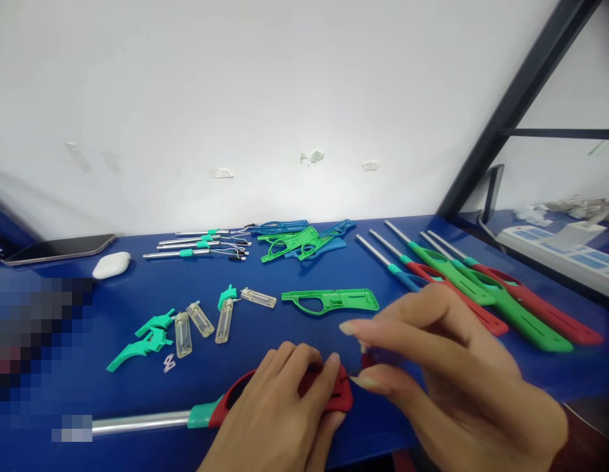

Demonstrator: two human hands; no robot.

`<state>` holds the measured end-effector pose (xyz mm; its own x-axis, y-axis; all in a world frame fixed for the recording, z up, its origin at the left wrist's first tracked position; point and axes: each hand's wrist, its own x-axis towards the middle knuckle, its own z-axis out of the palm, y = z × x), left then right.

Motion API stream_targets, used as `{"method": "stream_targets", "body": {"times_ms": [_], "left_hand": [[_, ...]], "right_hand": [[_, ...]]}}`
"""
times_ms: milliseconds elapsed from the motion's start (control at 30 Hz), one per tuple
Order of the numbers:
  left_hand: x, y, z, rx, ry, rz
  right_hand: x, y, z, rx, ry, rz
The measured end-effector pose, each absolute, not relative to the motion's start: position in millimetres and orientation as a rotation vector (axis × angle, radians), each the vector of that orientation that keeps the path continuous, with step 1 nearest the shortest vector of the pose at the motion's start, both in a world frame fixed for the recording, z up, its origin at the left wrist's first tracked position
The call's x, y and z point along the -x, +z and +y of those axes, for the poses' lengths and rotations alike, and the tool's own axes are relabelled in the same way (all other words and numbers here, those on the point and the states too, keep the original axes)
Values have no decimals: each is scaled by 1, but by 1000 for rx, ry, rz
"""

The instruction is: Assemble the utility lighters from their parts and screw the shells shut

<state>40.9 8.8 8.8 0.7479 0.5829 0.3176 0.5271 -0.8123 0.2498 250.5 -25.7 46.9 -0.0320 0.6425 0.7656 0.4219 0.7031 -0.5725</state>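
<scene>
My left hand [279,406] is closed over the red handle of a long-necked lighter [235,398] lying near the front edge of the blue table [137,288]; its metal tube points left with a teal collar. My right hand [446,373] pinches at the rear end of that red handle with thumb and fingertips pressed together; a small red part shows between them, too small to name. A green handle shell [331,301] lies just beyond both hands.
Assembled lighters [481,295] in green, red and blue lie at the right. Green and blue shells [299,239], metal tubes with wires [200,244], teal triggers [147,337] and clear fuel tanks [200,319] lie spread behind. A phone [58,248] and white case [111,265] rest far left.
</scene>
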Motion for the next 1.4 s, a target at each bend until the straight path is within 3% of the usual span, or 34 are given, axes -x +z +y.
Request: {"method": "stream_targets", "body": {"times_ms": [167,333,467,667,833,1000,1400], "left_hand": [[-41,11,8,-2805,569,894],[-42,10,8,-2797,623,889],[-42,7,8,-2829,605,881],[-41,7,9,-2875,631,880],[-42,4,11,-2890,661,867],[-44,1,9,-2868,790,857],[-41,-3,17,-2999,570,895]], "right_hand": [[-250,48,-25,789,349,-1705],[-249,48,-24,828,194,-1663],[-249,46,-25,761,378,-1660],[-250,45,-22,808,220,-1663],[-249,46,-25,769,436,-1661],[-252,43,-24,805,249,-1671],[-290,31,-50,1209,-155,-1327]]}}
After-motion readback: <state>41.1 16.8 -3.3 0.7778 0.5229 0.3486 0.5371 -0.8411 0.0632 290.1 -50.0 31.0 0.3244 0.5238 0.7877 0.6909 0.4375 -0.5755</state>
